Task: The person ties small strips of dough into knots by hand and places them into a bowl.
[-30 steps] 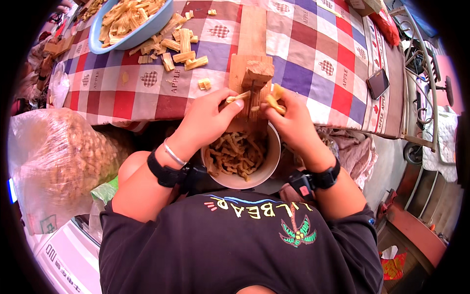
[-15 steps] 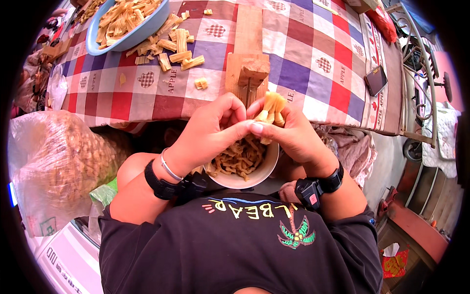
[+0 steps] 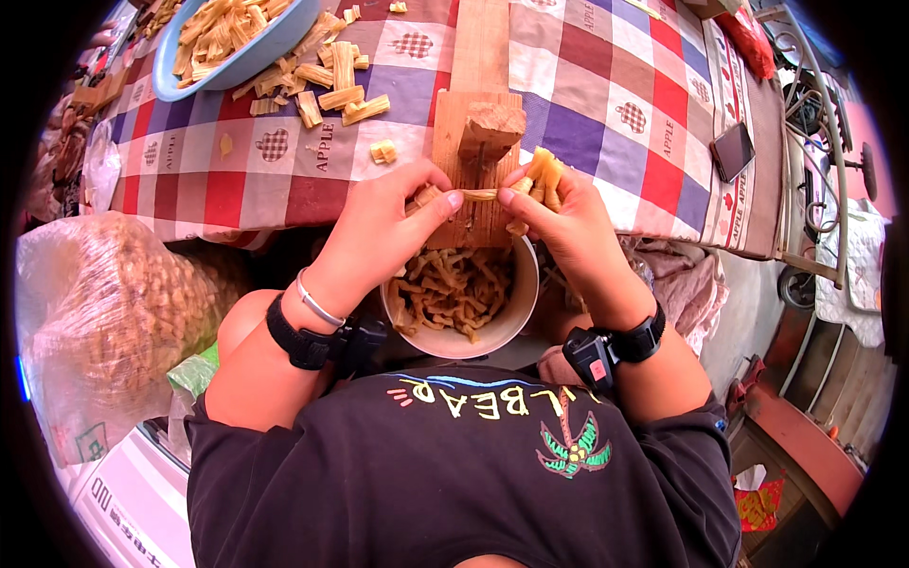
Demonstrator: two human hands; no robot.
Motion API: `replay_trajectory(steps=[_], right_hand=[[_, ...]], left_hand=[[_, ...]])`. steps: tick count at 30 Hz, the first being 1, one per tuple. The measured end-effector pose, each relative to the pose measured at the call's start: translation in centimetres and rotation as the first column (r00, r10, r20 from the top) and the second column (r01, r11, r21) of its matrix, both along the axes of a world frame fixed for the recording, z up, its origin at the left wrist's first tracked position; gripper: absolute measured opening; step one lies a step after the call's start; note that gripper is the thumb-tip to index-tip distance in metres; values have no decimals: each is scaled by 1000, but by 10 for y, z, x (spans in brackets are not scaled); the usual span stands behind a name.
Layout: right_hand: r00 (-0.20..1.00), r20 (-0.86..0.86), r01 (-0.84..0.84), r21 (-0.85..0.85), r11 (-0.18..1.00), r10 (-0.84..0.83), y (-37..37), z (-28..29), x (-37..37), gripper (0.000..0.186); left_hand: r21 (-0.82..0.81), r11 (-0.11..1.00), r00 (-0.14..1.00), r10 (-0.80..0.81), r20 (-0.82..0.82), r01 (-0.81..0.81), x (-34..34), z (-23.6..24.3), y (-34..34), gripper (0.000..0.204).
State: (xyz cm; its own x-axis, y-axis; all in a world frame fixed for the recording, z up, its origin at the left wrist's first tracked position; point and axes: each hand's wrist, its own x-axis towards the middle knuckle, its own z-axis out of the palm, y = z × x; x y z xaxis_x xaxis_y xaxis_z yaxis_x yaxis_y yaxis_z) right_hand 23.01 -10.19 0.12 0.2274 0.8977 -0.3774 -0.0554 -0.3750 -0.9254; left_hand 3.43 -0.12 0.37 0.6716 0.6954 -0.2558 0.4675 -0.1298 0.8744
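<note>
My left hand (image 3: 388,218) and my right hand (image 3: 578,227) are closed on the ends of a pale yellow dried strip (image 3: 479,194), stretched across the wooden board (image 3: 453,142) at the table edge, just below its upright wooden block (image 3: 492,123) with a thin metal piece. My right fingers also grip a bunch of crinkled yellow pieces (image 3: 543,170). Beneath the board's near end, a white bowl (image 3: 521,317) holds several thin brown-yellow strips (image 3: 454,298).
A blue basin (image 3: 232,66) and loose dried pieces (image 3: 341,95) lie on the checked cloth (image 3: 615,170), with a phone (image 3: 732,151) at right. A large plastic sack (image 3: 114,331) stands left of my legs; a metal-framed cart (image 3: 805,265) is at right.
Half a second ago my hands met over the bowl around the bunch; now they are apart at the board, with a single strip between them. The view has shifted slightly.
</note>
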Motion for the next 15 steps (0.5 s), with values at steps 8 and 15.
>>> replay_trajectory(steps=[8,15], right_hand=[[999,-2,-36,77,996,36,0,-3,4,19],[930,-332,-146,63,987,159,-10,21,-8,32]], left_hand=[[-58,997,983,65,173,-55,-3,-6,0,26],[-279,932,886,-83,457,232,-4,12,-25,38]])
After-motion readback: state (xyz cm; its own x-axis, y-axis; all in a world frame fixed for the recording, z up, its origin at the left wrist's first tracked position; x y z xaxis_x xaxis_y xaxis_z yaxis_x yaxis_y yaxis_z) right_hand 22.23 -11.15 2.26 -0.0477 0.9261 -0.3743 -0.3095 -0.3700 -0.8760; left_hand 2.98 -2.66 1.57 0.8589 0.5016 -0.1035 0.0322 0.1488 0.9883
